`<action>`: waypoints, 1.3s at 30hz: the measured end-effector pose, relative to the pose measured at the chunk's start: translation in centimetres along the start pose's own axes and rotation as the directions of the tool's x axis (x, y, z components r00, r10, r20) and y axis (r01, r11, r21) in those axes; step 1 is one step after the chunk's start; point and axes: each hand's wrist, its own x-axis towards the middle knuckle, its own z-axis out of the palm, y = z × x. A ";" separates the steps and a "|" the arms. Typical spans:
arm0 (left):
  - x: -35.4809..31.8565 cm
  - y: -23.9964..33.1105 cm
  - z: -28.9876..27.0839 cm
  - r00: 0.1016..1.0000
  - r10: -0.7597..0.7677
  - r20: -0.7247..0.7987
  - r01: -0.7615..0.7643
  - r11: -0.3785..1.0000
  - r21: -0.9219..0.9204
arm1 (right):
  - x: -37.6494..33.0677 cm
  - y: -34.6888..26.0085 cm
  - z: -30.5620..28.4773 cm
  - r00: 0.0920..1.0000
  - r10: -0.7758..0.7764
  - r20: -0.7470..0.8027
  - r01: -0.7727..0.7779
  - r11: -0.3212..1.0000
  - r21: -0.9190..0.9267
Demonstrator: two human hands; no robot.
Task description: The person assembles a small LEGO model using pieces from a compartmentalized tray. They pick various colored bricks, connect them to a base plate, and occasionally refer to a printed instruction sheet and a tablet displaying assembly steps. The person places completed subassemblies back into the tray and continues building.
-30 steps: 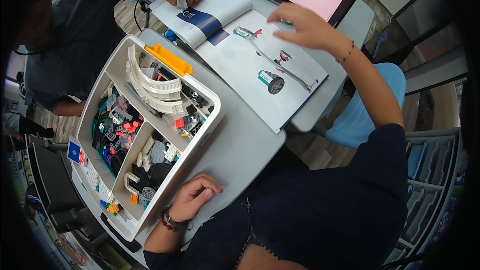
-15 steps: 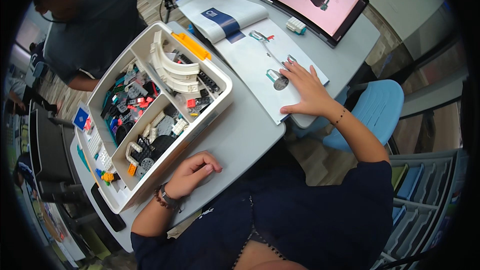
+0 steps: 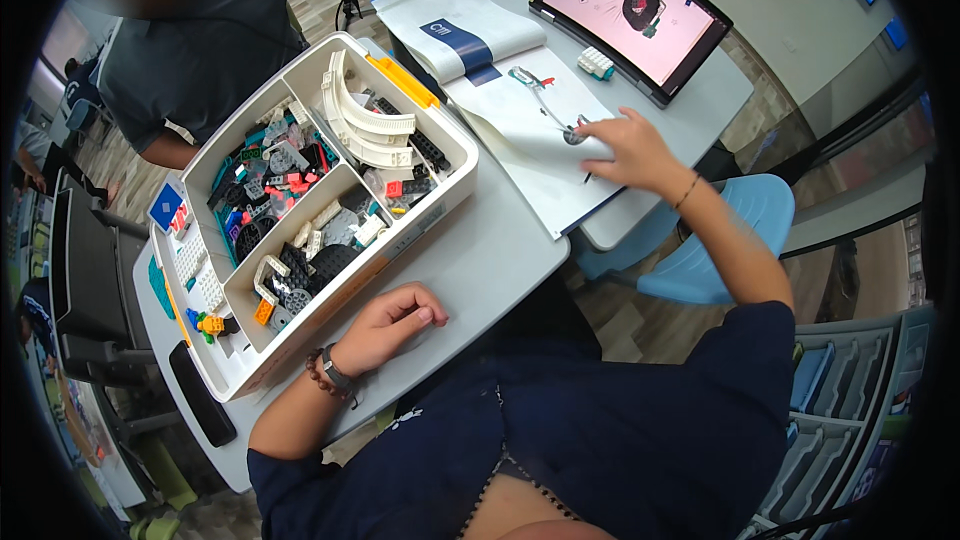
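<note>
Booklet (image 3: 515, 100) lies open across two tables (image 3: 490, 270), ahead of you and to your right, its page (image 3: 550, 137) curling up at your right hand (image 3: 640, 152). Your fingers there are part-bent, the thumb apart from them, with the page's edge running toward the gap; I cannot tell whether they pinch it. A light hold near the edge and a wide, even curve should avoid a crease, and a palm on the sheet below (image 3: 565, 202) would probably prevent sliding. Your left hand (image 3: 390, 325) looks free for that: it rests beside the parts box (image 3: 462, 175), fingers loosely curled, nothing visible in them. Past the booklet sit a small block (image 3: 596, 63) and the laptop (image 3: 632, 12).
</note>
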 end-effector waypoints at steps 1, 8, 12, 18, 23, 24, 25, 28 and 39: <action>-0.1 0.1 0.1 1.000 -0.003 -0.008 0.003 1.000 0.001 | 1.1 0.4 -1.4 0.997 -0.036 0.064 0.038 0.999 -0.033; 0.0 0.3 0.0 0.999 0.015 0.044 -0.014 1.000 -0.025 | 11.5 5.3 -8.6 0.962 -0.273 -0.025 0.238 0.879 -0.414; -0.3 0.1 -0.2 0.999 0.012 0.035 -0.012 1.000 0.001 | 22.0 5.3 -9.4 0.923 -0.361 -0.134 0.229 0.794 -0.563; 0.1 -0.1 -0.6 0.998 0.007 0.065 -0.008 1.000 0.015 | 33.0 6.5 -1.7 0.960 -0.214 -0.181 0.063 0.794 -0.604; -0.4 0.1 -0.6 0.998 -0.033 0.055 0.034 0.999 -0.021 | 37.0 5.8 4.8 0.997 -0.011 -0.076 -0.032 0.836 -0.547; -0.3 0.2 -0.7 0.998 -0.021 0.061 0.023 0.999 -0.028 | 37.3 6.0 5.7 0.998 0.029 -0.055 -0.054 0.849 -0.526; -0.3 0.5 -0.6 0.997 -0.035 0.066 0.038 0.998 -0.043 | 37.2 6.4 7.1 0.999 0.044 -0.033 -0.054 0.856 -0.514; 0.0 0.2 -1.0 0.995 -0.042 0.086 0.048 0.996 -0.074 | 37.1 7.2 9.7 0.988 0.138 0.064 -0.092 0.881 -0.464; 0.4 0.6 -1.0 0.995 -0.062 0.074 0.070 0.992 -0.109 | 19.2 0.4 2.7 0.949 0.014 -0.314 0.000 0.999 0.046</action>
